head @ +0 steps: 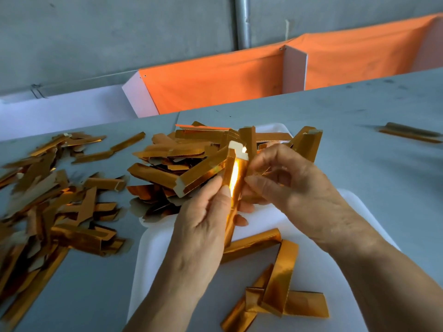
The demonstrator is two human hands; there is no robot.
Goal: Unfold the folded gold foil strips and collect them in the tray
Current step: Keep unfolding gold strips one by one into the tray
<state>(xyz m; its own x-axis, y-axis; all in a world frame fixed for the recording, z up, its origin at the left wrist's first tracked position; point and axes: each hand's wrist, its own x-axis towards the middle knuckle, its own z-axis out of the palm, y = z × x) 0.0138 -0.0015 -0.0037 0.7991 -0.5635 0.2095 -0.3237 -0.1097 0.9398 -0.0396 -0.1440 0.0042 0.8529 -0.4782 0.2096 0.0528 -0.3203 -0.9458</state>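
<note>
Both hands on one gold foil strip (pixel 236 185), upright over white tray (pixel 354 200).
Left hand (pixel 203 219) grips its lower half; right hand (pixel 287 178) pinches the edge. Opened strips (pixel 275 283) lie in tray; folded heap (pixel 55 200) on grey table (pixel 359 111), left.

Tray (pixel 242 230) at bench (pixel 359 130) near edge; strips (pixel 273 293) in tray; loose pile (pixel 48 200) left.

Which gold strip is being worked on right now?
Start at the white tray and find the two hands above it. The strip stands nearly upright between the left hand and right hand, alone in catching a bright glare.
</note>
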